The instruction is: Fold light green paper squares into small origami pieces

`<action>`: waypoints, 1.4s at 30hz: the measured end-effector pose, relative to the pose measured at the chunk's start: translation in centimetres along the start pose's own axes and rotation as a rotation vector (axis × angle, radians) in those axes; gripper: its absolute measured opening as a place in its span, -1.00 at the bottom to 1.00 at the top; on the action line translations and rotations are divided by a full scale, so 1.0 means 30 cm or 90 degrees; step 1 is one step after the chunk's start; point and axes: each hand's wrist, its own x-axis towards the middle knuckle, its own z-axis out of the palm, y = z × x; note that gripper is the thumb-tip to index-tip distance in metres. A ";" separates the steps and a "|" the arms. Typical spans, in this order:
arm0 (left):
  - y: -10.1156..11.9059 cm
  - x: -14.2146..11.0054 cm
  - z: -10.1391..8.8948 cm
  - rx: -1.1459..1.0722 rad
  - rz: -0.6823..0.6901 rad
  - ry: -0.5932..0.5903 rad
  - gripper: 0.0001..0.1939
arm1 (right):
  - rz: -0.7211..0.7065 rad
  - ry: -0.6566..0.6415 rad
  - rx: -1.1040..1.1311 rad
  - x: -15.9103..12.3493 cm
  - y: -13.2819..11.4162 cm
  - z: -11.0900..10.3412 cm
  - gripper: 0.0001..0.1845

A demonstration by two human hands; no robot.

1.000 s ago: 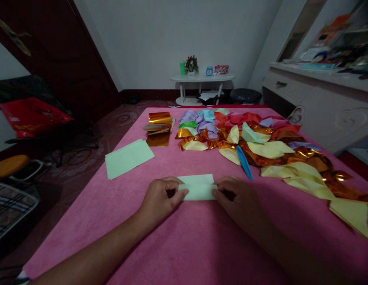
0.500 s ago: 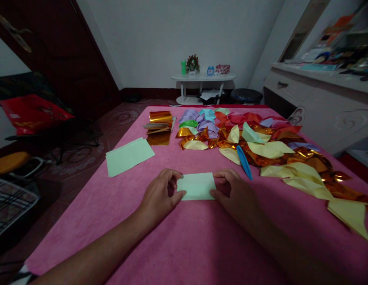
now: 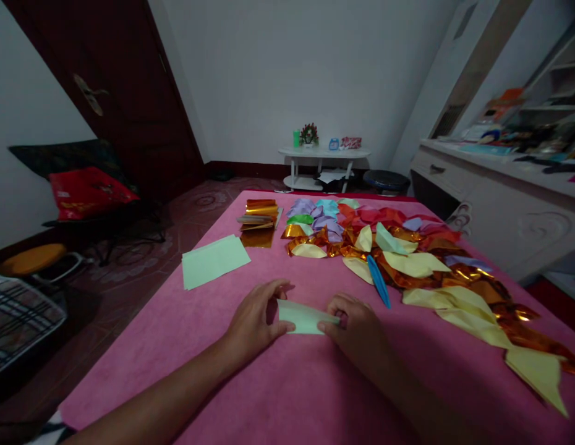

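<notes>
A folded pale green paper [image 3: 302,316] lies on the pink tablecloth [image 3: 278,395] in front of me. My left hand [image 3: 255,321] pinches its left end with thumb and fingers. My right hand [image 3: 357,324] grips its right end, fingers curled over the edge. A stack of pale green sheets [image 3: 214,261] lies to the left. A heap of folded paper shapes [image 3: 408,259] in yellow, gold, red, purple and green spreads from the far middle to the right edge. A blue folded piece [image 3: 378,281] lies just beyond my right hand.
Gold foil sheets [image 3: 257,219] are piled at the far left of the table. A white cabinet [image 3: 501,204] stands to the right, a small white side table [image 3: 322,162] by the far wall, a chair with a red bag [image 3: 88,193] to the left.
The paper was folded over and my right hand slid left along it, so it looks narrower and slightly tilted. My head lifted, showing more of the room.
</notes>
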 end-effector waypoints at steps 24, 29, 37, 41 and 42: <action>-0.016 0.162 0.005 -0.243 -0.032 0.034 -0.80 | 0.108 0.161 0.598 0.201 0.049 0.113 -0.61; -0.035 0.165 0.029 -0.449 -0.165 0.012 -0.60 | 0.107 0.133 0.574 0.196 0.041 0.095 -0.62; -0.017 0.165 0.029 -0.441 -0.192 0.053 -0.62 | 0.086 0.103 0.573 0.192 0.028 0.091 -0.56; -0.013 0.163 0.030 -0.445 -0.207 0.065 -0.64 | 0.078 0.102 0.566 0.189 0.035 0.085 -0.68; -0.014 0.163 0.031 -0.446 -0.213 0.070 -0.65 | 0.077 0.105 0.562 0.187 0.035 0.082 -0.69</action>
